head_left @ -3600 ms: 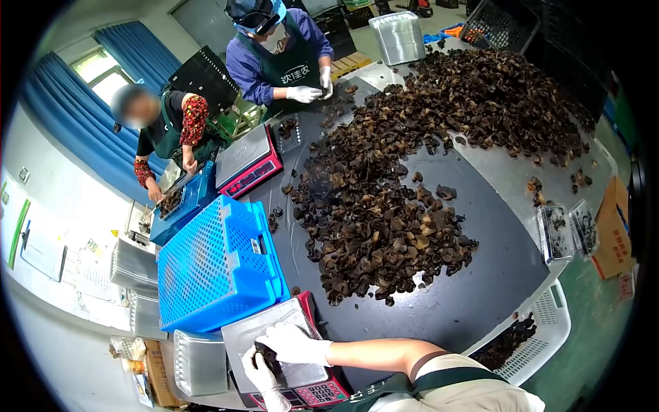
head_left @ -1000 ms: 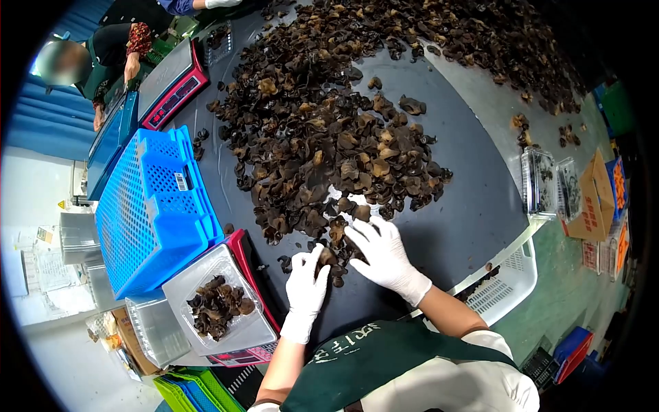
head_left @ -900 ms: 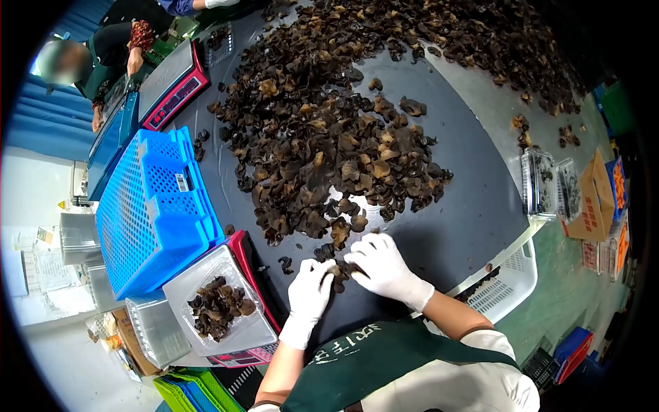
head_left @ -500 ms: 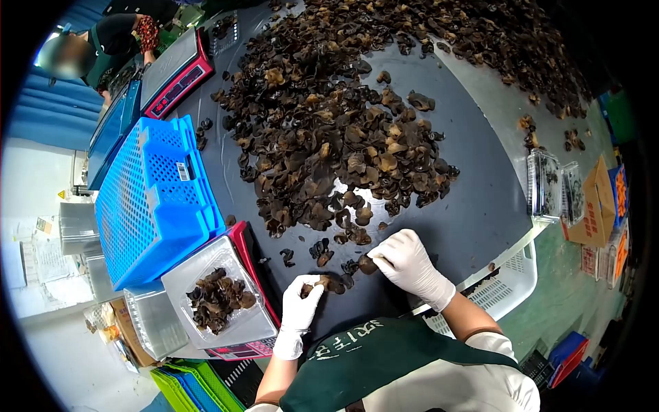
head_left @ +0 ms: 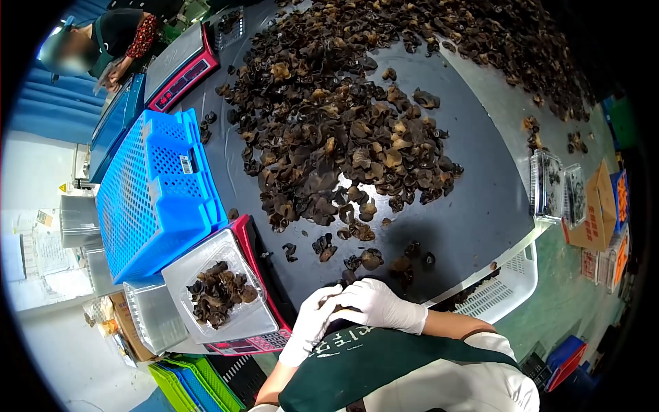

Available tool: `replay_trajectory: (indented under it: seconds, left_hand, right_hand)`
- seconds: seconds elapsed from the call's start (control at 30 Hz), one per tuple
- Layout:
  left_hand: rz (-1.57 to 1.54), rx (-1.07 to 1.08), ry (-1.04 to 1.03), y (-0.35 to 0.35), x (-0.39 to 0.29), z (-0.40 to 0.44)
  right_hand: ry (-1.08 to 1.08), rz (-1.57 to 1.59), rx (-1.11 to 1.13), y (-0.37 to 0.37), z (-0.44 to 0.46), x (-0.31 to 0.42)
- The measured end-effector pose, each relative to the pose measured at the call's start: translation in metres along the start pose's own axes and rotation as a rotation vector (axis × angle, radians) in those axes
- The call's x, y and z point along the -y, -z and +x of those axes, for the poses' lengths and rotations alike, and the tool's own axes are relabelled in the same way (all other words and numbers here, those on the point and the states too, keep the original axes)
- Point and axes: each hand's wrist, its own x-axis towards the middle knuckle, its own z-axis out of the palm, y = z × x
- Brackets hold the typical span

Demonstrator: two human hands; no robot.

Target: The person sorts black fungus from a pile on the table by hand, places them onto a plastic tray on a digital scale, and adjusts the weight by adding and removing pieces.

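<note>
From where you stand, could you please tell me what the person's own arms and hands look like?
The left hand and right hand wear close-fitting, plain white gloves. The forearms are bare. The right sleeve is short, pale and dark-edged.

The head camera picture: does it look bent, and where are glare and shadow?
Head view: yes, black rounds off the corners and the tabletop outline seems to bow; head view: white glare shows at the near edge of the dark heap; head view: a soft shadow lies beyond the right hand; head view: wall papers look too washed-out to read.
</note>
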Motion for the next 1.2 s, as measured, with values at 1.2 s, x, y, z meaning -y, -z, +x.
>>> replay_trajectory:
  seconds: [1.2]
  left_hand:
    - [1.799, -0.087, -0.830, -0.046, -0.008, 0.051]
  right_hand:
    - [-0.860, 1.345, -0.347, 0.094, -0.018, -0.043]
